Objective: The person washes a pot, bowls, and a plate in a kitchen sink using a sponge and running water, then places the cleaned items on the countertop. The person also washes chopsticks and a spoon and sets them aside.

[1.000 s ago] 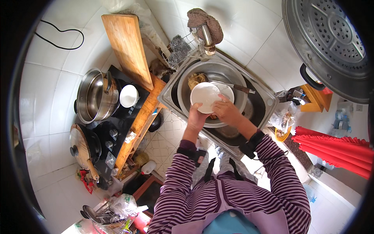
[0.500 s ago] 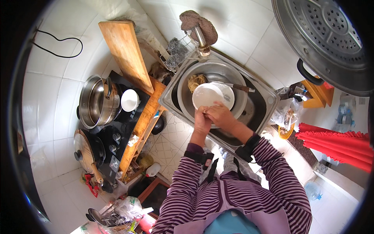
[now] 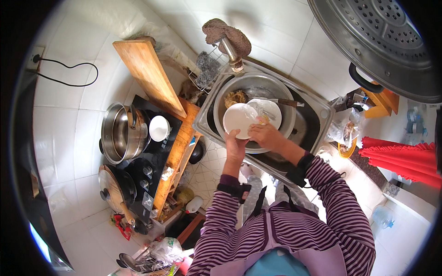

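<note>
My left hand (image 3: pixel 235 146) has its grip closed on the near rim of a white bowl (image 3: pixel 239 119), holding it tilted over the steel basin (image 3: pixel 254 110). My right hand (image 3: pixel 266 135) is curled shut on something yellowish against the bowl's right edge; I cannot tell what it is. The bowl sits above the basin's near half.

Taking the basin as the landmark: inside it lie one more white dish (image 3: pixel 269 112), a tangle of brownish scraps (image 3: pixel 236 98) and one dark-handled utensil (image 3: pixel 283 102). The basin fills one steel sink (image 3: pixel 317 115). Behind it a brown cloth (image 3: pixel 228 34) drapes over the tap. To its left, one wooden board (image 3: pixel 147 76) leans on the white tiled wall, and a black cooktop (image 3: pixel 147 156) on a wooden counter (image 3: pixel 177 158) carries two steel pots (image 3: pixel 120 132) and one small white bowl (image 3: pixel 159 128). To its right sit a clear plastic bag (image 3: pixel 343 131) and red folded fabric (image 3: pixel 398 156). A large perforated steamer lid (image 3: pixel 382 41) hangs above right.
</note>
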{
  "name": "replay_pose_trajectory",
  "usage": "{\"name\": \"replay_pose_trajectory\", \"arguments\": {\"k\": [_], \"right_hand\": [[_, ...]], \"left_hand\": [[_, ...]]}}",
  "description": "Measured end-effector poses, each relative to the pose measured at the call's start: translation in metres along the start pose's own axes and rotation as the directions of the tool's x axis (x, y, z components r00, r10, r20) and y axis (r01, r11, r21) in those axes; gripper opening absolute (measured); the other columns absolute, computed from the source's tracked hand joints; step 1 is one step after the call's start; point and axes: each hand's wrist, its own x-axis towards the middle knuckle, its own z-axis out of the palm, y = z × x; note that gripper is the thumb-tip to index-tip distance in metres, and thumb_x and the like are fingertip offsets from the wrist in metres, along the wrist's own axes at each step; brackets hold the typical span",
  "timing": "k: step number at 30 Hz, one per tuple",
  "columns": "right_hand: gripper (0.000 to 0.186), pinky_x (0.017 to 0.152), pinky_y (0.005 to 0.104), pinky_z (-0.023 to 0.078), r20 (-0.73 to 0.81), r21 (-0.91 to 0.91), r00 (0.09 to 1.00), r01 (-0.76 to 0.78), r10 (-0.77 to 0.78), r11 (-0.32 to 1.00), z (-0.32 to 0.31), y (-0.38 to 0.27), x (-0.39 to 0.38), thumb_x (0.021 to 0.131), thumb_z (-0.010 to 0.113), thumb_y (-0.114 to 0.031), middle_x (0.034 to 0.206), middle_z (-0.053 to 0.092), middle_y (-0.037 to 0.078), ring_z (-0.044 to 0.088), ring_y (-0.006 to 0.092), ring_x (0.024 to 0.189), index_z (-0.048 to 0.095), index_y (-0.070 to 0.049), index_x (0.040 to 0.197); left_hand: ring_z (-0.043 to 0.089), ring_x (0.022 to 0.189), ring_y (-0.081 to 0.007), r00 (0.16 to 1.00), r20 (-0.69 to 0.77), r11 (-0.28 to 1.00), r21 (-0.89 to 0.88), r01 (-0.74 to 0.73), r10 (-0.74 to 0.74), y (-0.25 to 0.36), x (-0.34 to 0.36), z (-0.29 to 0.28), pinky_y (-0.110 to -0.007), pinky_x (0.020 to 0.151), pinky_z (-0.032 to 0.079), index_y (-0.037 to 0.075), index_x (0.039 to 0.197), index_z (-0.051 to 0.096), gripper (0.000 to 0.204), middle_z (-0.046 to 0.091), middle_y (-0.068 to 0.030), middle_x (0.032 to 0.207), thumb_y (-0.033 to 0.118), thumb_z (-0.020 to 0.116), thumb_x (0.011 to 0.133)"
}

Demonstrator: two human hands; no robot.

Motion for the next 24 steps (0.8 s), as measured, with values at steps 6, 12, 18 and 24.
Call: {"name": "replay_pose_trajectory", "arguments": {"k": [6, 12, 18, 24], "right_hand": [[0.014, 0.085, 0.0391, 0.047, -0.074, 0.087, 0.997, -0.025, 0.031, 0.996, 0.004, 0.000, 0.002, 0.074, 0.063, -0.012, 0.082, 0.063, 0.010, 0.062, 0.0275, 0.084, 0.063, -0.003, 0.084], [0.017, 0.087, 0.0406, 0.044, 0.001, 0.183, 0.996, -0.089, 0.090, 0.979, 0.009, -0.003, 0.000, 0.071, 0.066, -0.022, 0.080, 0.063, 0.003, 0.061, 0.0226, 0.083, 0.065, -0.008, 0.081], [0.016, 0.078, 0.0396, 0.048, -0.060, 0.002, 0.996, 0.064, -0.063, 0.998, 0.006, -0.004, 0.001, 0.072, 0.065, -0.014, 0.082, 0.064, 0.011, 0.062, 0.0280, 0.081, 0.062, -0.003, 0.083], [0.015, 0.083, 0.0414, 0.043, -0.067, 0.216, 0.980, -0.167, 0.186, 0.962, 0.015, -0.010, 0.001, 0.072, 0.066, -0.021, 0.077, 0.061, 0.007, 0.059, 0.0268, 0.083, 0.061, -0.008, 0.079]], "left_hand": [[0.059, 0.100, -0.0247, 1.000, -0.006, 0.996, 0.088, 0.020, -0.019, 0.004, -0.003, 0.002, -0.036, 0.086, 0.047, 0.000, 0.119, 0.050, 0.047, 0.060, -0.0114, 0.109, 0.018, 0.057, 0.077], [0.059, 0.097, -0.0243, 0.996, -0.058, 0.998, 0.007, 0.063, -0.063, 0.005, -0.002, -0.004, -0.036, 0.084, 0.048, 0.001, 0.117, 0.052, 0.042, 0.060, -0.0099, 0.108, 0.017, 0.056, 0.078], [0.060, 0.098, -0.0241, 0.995, 0.084, 0.991, 0.125, 0.042, -0.052, 0.015, -0.009, 0.002, -0.035, 0.086, 0.047, 0.000, 0.120, 0.049, 0.047, 0.059, -0.0108, 0.110, 0.018, 0.056, 0.078], [0.059, 0.098, -0.0230, 0.995, -0.077, 0.991, 0.109, 0.075, -0.067, 0.018, -0.015, 0.015, -0.033, 0.088, 0.046, 0.002, 0.123, 0.047, 0.049, 0.058, -0.0106, 0.112, 0.016, 0.056, 0.077]]}}
